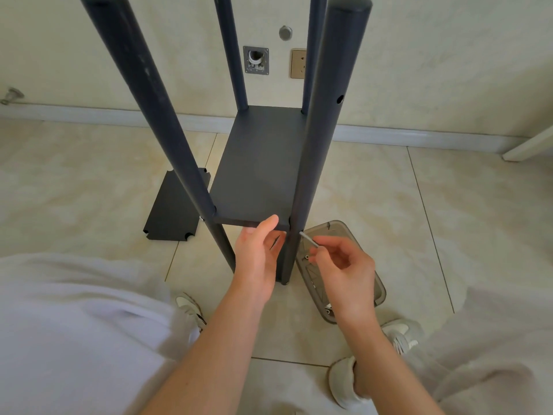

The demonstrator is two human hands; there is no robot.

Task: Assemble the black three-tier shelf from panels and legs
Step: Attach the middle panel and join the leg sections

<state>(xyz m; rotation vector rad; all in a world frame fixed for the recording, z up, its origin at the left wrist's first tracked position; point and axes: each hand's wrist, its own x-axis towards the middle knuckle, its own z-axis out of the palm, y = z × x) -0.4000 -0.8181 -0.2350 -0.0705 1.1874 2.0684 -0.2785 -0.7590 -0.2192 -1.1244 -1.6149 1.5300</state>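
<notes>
Your L hand (257, 250) pinches the front edge of the shelf panel (260, 163): thumb on top, fingers tucked under. Your R hand (344, 265) pinches a thin metal tool (308, 238) btwn thumb & fingertips, its tip touching the near R leg (326, 115) just below the panel's corner. That panel sits level btwn four upright black legs, low down: near L leg (149, 100), near R leg, and two back legs (232, 55) by the wall. All stand on the tiled floor (389, 190). A spare panel (173, 211) lies flat on the floor, L of the frame, partly behind the near L leg. A grey see-through tray (380, 292) w/ small fittings lies on the floor just R of the near R leg, under your R hand. Can't tell what the fittings are
</notes>
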